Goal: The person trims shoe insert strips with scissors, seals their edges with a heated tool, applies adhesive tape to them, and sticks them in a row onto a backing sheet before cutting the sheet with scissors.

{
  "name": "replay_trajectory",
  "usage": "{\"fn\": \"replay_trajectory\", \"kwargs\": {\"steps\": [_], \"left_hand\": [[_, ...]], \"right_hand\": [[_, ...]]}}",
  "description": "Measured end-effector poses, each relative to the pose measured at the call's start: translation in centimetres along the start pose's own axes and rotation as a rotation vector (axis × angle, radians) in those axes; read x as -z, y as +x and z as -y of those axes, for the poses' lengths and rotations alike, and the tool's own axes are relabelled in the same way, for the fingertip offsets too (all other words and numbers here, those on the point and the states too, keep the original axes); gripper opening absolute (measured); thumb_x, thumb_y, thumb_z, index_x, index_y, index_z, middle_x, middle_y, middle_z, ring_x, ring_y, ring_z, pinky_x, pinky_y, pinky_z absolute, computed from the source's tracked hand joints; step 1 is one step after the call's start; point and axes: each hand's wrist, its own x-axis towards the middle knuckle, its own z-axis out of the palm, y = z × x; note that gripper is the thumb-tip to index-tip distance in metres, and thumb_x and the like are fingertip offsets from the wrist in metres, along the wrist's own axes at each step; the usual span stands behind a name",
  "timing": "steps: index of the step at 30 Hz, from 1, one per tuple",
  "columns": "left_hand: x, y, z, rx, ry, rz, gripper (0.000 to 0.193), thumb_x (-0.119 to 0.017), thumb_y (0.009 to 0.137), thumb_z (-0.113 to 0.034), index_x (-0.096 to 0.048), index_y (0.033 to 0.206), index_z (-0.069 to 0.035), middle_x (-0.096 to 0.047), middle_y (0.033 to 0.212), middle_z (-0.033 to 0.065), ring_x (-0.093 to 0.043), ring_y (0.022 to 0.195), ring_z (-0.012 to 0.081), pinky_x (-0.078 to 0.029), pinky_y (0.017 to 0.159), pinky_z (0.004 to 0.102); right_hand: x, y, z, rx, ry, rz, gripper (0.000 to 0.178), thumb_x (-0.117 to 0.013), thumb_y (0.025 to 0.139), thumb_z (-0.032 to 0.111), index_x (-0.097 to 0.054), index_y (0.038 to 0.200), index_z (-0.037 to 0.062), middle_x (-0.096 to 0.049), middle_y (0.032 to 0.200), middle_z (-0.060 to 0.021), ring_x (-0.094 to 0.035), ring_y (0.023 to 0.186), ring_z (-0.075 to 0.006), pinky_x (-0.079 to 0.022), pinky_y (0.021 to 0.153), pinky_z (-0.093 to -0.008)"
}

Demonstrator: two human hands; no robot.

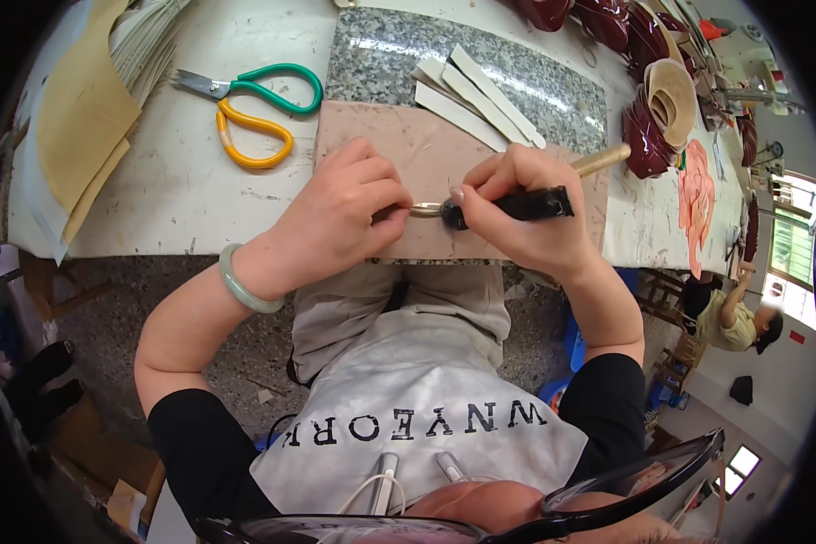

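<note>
My right hand [524, 172] is closed around a tool with a black handle [539, 205], its short metal tip [425, 209] pointing left. Beyond the same hand, a pale wooden rod [605, 160] sticks out; whether the hand holds it is hidden. My left hand [349, 195], below a pale green bangle [243, 281], is pinched beside the metal tip; what its fingers hold cannot be made out. Both hands are over a pinkish-brown board [363, 125] at the table's near edge. Several off-white strips [480, 98] lie just past my right hand, partly on the board.
The board overlaps a speckled granite slab [381, 50]. Scissors [216, 88] with one green and one yellow handle lie left. Tan sheets [72, 118] and bundled pale strips [145, 45] sit far left. Glossy dark red pieces [644, 145] and pink pieces [696, 204] are right. Another person [739, 317] is beyond.
</note>
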Motion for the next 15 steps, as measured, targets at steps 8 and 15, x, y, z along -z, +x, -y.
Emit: {"fn": "replay_trajectory", "kwargs": {"steps": [8,15], "left_hand": [[-1.1,0.4,-1.0,0.013,0.189,0.000,0.014,-0.075,0.077,-0.010,-0.070,0.090,-0.010,-0.063,0.088,-0.0007,-0.055,0.091,0.0213,-0.038,0.079,0.0356],[-0.9,0.1,-1.0,0.055,0.180,-0.034,0.013,-0.076,0.076,-0.009,-0.071,0.088,-0.010,-0.063,0.088,-0.0011,-0.056,0.090,0.0203,-0.038,0.080,0.0355]], "right_hand": [[0.9,-0.1,0.1,-0.114,-0.068,0.087,0.022,-0.078,0.077,0.003,-0.058,0.069,0.0064,-0.073,0.076,-0.0051,-0.061,0.061,-0.0125,-0.045,0.059,-0.0279],[-0.7,0.1,-0.2,-0.198,0.187,-0.033,0.019,-0.076,0.076,0.003,-0.059,0.068,0.0063,-0.067,0.065,-0.0020,-0.061,0.051,-0.0163,-0.046,0.051,-0.0252]]}}
